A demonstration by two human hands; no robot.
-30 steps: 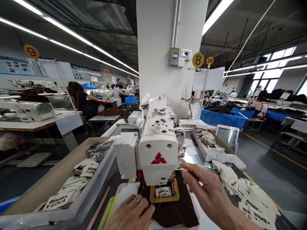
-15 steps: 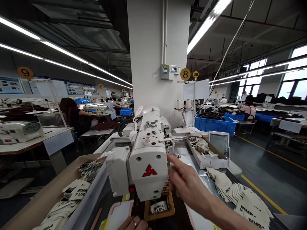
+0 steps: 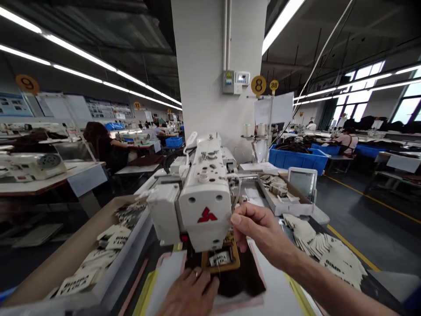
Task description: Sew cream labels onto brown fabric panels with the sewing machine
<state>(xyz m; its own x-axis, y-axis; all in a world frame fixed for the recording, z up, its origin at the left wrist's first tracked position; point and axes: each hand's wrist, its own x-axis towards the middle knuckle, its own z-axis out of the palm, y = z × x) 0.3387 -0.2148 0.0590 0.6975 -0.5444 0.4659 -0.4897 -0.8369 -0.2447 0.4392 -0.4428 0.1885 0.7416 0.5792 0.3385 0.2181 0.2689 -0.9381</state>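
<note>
Right hand (image 3: pixel 259 230) pinched at sewing machine (image 3: pixel 205 206) head; left hand (image 3: pixel 190 292) flat on dark fabric (image 3: pixel 241 281)

We wear one thin, pale metal ring (image 3: pixel 196 274) on a finger of our left grip (image 3: pixel 192 292), partway down from the fingertip. Behind our right grip (image 3: pixel 259 230), the wrist and forearm (image 3: pixel 315 281) are bare to the picture's edge.

The tabletop (image 3: pixel 370 283) carries a white sewing machine (image 3: pixel 205 206), with dark fabric (image 3: pixel 243 278) lying on a pale pink sheet (image 3: pixel 237 303) under its head. A cardboard tray (image 3: pixel 42 272) of printed labels (image 3: pixel 110 235) sits at the left, loose labels (image 3: pixel 324 250) fan out at the right, with seemingly a white tray (image 3: pixel 286 208) behind them.
</note>
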